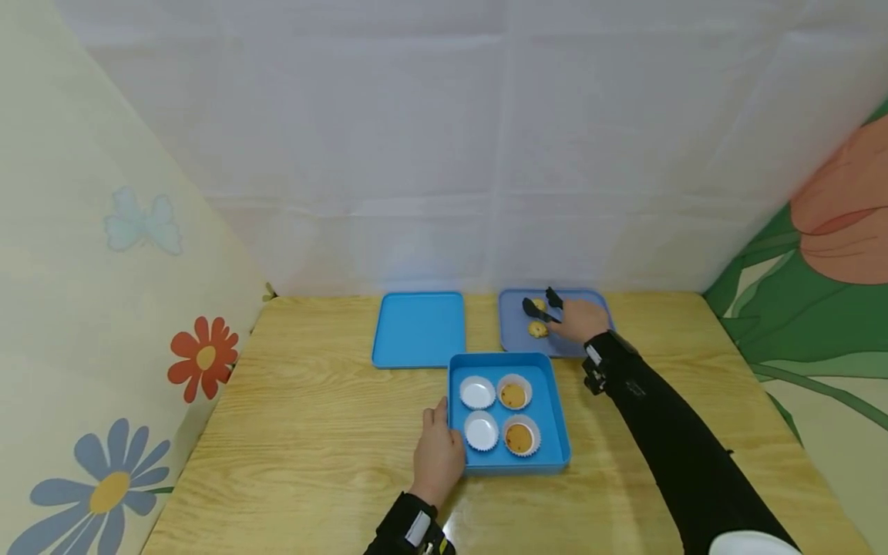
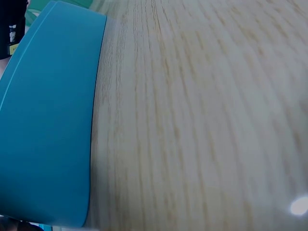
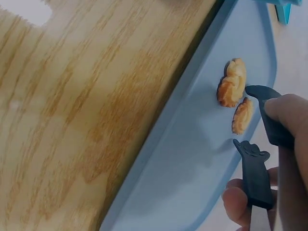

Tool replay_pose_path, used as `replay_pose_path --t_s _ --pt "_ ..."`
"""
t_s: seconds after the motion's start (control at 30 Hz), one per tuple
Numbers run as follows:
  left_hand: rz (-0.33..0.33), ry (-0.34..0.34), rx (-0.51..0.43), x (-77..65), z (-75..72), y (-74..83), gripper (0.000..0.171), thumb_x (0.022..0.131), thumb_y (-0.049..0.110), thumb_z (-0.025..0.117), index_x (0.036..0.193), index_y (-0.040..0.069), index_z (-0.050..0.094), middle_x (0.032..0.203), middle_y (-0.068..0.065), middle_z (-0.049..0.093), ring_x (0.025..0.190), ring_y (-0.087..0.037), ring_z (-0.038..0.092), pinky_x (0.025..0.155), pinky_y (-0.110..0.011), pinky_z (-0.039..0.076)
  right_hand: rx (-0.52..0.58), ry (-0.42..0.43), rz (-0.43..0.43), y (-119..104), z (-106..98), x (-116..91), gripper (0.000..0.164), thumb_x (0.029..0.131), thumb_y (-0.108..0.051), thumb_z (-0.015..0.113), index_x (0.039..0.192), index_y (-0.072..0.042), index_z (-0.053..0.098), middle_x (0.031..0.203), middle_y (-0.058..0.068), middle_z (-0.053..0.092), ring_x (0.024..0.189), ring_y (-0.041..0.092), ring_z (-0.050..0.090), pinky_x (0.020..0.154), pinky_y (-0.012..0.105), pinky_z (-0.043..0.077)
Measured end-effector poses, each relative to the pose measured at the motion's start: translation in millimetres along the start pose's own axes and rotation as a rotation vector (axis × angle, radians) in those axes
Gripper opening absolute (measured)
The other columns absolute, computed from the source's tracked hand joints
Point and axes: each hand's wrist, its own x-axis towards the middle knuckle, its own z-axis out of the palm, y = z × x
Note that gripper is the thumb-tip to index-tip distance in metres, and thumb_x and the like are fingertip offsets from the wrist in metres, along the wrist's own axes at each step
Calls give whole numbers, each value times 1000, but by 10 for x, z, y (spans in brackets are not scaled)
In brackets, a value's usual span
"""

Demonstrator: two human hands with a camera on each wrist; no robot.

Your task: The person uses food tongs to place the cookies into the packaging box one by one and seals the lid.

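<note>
My right hand grips a pair of tongs with black tips, over the periwinkle tray. The tong tips stand apart on either side of a small cookie. Beside it lies another cookie. My left hand rests along the left wall of a blue box, fingers pointing forward. Inside the box are two white paper cups on the left with nothing in them. On the right, two paper cups each hold a cookie.
A flat blue lid or tray lies at the back, left of the periwinkle tray. Everything stands on a wood-grain table. A white sheet hangs behind its far edge, with painted panels at both sides.
</note>
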Motion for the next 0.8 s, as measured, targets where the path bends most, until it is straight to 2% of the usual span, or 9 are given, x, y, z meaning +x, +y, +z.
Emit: replay_pose_path --t_s 0.2,0.33,0.8 --pt "3 -2 -9 -5 -3 -2 48 87 3 47 134 -4 40 103 -15 46 62 -14 46 46 -23 37 18 -41 3 13 3 52 37 82 -38 63 65 -9 48 52 3 43 48 18 42 45 31 29" --pt "0 2 0 -8 4 -8 48 87 4 47 134 -4 39 103 -15 45 60 -13 45 44 -24 36 22 -51 2 17 10 86 37 82 -37 63 63 -10 48 53 3 43 48 18 41 45 31 29" --pt "-1 4 2 0 8 2 48 88 4 46 134 -4 39 103 -16 45 56 -13 43 43 -24 35 3 -25 -33 -12 26 104 30 83 -27 62 63 -8 49 57 6 48 51 21 46 46 32 33"
